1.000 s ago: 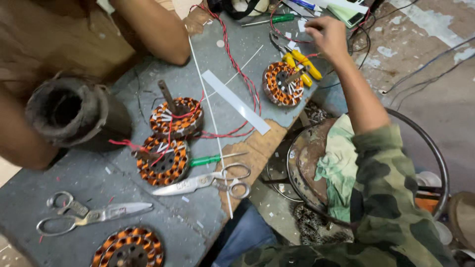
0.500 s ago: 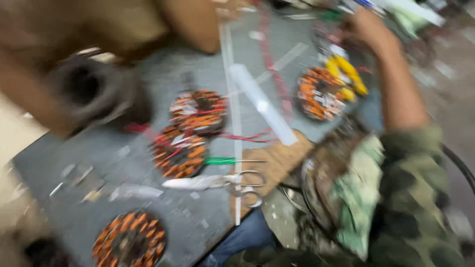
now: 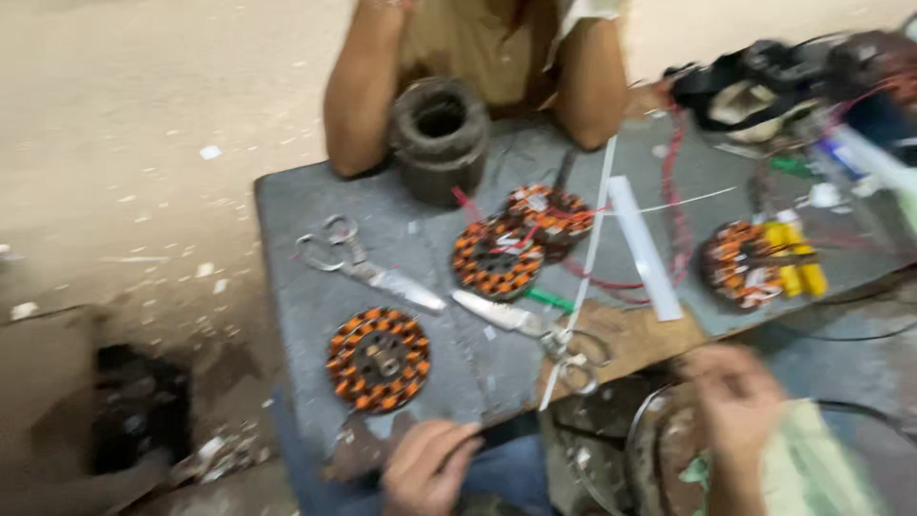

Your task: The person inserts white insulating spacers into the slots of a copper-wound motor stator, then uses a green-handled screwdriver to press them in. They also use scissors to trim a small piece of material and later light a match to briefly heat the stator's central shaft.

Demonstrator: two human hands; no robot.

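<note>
Head view: the camera has swung since a second ago; the right hand (image 3: 735,401), then stretched out to the far stator with yellow clips (image 3: 755,265), is now pulled back at 5 o'clock near the body, so that reach looks finished; its grip is blurred, cannot tell. Left hand (image 3: 425,468) at 6 o'clock by the surface (image 3: 296,248) edge, fingers curled, grip unclear. Nearest is the copper-wound stator (image 3: 378,358), round, ribbed orange coils; steel scissors (image 3: 368,268) at 11 o'clock; another person's forearms beyond.
</note>
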